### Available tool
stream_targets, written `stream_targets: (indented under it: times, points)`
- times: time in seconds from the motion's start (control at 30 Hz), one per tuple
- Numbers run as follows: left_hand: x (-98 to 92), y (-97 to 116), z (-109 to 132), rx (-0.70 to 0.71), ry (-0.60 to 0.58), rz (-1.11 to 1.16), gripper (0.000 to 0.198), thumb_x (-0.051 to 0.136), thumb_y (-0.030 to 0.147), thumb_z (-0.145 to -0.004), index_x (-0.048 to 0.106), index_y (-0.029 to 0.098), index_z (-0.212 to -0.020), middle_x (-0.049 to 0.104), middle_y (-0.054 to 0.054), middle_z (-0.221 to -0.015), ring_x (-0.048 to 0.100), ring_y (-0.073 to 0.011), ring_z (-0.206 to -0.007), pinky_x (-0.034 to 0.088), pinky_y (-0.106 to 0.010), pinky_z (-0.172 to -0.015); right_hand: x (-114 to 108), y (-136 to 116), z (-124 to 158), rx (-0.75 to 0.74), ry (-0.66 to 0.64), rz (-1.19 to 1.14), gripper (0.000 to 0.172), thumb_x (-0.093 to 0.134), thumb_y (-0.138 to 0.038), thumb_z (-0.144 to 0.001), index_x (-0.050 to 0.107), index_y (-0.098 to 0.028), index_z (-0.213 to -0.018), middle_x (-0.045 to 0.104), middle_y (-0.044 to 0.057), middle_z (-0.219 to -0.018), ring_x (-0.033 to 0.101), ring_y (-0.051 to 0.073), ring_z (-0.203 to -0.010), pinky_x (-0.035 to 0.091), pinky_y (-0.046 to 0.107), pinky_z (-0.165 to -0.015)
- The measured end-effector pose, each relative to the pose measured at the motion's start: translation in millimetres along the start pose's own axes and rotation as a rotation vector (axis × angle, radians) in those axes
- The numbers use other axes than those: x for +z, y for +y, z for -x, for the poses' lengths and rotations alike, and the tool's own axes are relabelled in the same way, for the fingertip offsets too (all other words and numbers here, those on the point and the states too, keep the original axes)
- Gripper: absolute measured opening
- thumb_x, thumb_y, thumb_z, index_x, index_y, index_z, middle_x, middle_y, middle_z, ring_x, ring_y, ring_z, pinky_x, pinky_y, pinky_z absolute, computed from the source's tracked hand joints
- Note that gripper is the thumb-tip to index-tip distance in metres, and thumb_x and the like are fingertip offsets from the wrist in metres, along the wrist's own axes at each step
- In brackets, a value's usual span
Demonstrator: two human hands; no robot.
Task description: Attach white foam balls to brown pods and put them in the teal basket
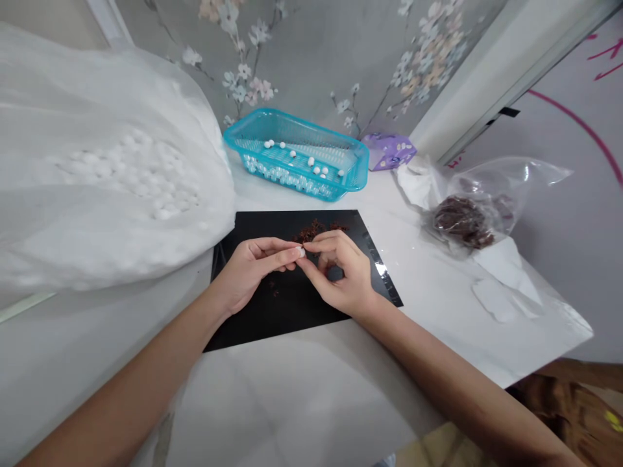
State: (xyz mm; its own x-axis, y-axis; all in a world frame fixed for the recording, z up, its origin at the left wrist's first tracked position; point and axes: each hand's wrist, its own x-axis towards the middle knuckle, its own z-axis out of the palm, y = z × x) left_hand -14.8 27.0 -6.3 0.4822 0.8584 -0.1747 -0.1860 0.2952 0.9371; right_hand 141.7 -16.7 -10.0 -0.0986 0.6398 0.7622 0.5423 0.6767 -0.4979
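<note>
Clock positions are taken from the centre of the black mat (292, 318), which lies on the white bench (302, 389).

Near mat centre, just toward 12: one small white ball (300, 252), raised between the two hands. Left hand (256, 269): grip closed, ball pinched between thumb and fingertips. Right hand (343, 269): thumb and forefinger nearly together at the ball's 3 o'clock side, other fingers curled. Whether this grip also pinches a dark fragment is too small to tell.

Reddish-brown fragments (311, 230) lie heaped at 12 to 1 on the mat; a few loose bits sit near 8.

Surroundings: at 12, blue plastic basket (361, 170) with several white balls (311, 161) inside; at 1, purple packet (389, 150) just beside it; at 2, clear plastic bag (516, 178) holding dark brown material (460, 224); at 10, large translucent white bag (111, 233) full of white balls.
</note>
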Motion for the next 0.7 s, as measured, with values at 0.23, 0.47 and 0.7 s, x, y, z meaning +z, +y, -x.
stream_targets:
  times: [0.23,0.47,0.7]
  points:
    - [-1.3,-1.5,0.0,-0.005,-0.021,-0.008,0.008,0.076,0.026,-0.064,0.074,0.024,-0.071,0.071,0.004,-0.070,0.056,-0.0036,-0.063,0.043,-0.013,-0.062,-7.7,1.1,-6.4,0.031,-0.122,-0.083,0.012,0.059,-0.013,-0.078,0.052,-0.019,-0.085,0.047,-0.003,-0.061,0.057,0.013,-0.070,0.049,0.027,-0.062]
    - [-2.9,-2.6,0.1,-0.009,-0.041,-0.036,0.008,0.076,0.024,-0.063,0.074,0.023,-0.071,0.071,0.003,-0.069,0.056,-0.0040,-0.062,0.043,-0.014,-0.061,-13.5,2.1,-7.7,0.131,-0.240,-0.153,0.010,0.059,-0.017,-0.078,0.049,-0.018,-0.079,0.048,-0.002,-0.070,0.045,0.006,-0.052,0.040,0.021,-0.048]
    - [-3.4,-2.5,0.7,-0.013,-0.041,-0.059,0.008,0.076,0.025,-0.063,0.074,0.023,-0.070,0.070,0.003,-0.066,0.055,-0.0043,-0.060,0.042,-0.015,-0.061,-14.8,-0.1,-7.9,0.228,-0.265,-0.198,0.010,0.061,-0.020,-0.078,0.051,-0.017,-0.077,0.049,-0.002,-0.070,0.040,0.004,-0.048,0.034,0.020,-0.044]
